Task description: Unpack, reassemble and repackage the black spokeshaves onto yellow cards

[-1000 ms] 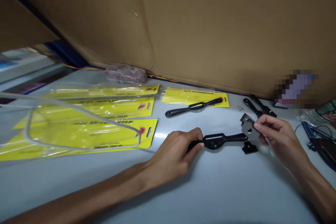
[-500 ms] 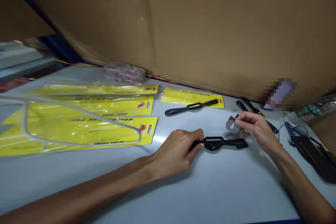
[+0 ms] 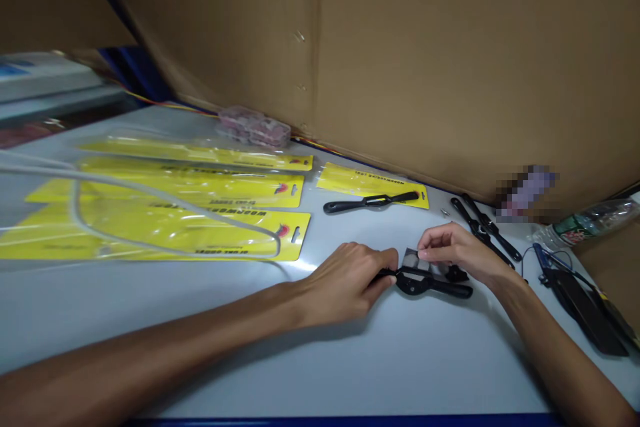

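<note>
Left grip clasps a black tool, right grip pinches a metal plate, well back from the tabletop's blue edge.

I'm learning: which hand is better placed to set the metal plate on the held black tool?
Probably the right grip: it pinches the metal plate close to the black tool, which the left grip is busy holding.

The left hand is bare and slim-fingered; behind it, a bare left forearm tapers to a narrow wrist. To its right, the right hand and slender right forearm are uncovered.
</note>
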Demonstrator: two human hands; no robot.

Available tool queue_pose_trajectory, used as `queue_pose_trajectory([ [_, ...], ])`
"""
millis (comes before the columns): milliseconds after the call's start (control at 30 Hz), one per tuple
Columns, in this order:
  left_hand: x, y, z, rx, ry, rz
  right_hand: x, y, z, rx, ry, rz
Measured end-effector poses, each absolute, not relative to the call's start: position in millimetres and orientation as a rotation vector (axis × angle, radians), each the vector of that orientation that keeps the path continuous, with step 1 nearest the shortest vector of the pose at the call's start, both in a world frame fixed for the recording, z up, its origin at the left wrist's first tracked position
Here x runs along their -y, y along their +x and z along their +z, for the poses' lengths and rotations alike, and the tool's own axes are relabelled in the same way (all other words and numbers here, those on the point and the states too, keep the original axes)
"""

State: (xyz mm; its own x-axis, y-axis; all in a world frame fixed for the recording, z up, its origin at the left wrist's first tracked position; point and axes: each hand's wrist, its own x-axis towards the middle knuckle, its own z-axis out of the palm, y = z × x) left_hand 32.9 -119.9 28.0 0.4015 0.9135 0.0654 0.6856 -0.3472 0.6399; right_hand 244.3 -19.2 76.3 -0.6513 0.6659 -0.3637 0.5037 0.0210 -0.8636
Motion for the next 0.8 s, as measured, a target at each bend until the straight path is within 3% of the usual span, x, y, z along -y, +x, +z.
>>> queue_pose_trajectory([
  [167,118.7,31.7,25.7,-1.408,2.112,0.551,20.5,245.6,61.4,2.206,-1.152,1.745],
  [500,126.5,28.2,12.7,-1.247,2.481,0.709,35.8,253.6,49.0,2.318,-1.055,1.426],
  [800,126.4,19.7,20.4,-1.108,2.634,0.574,43.4,254.9,52.5,2.396,-1.143,1.230],
])
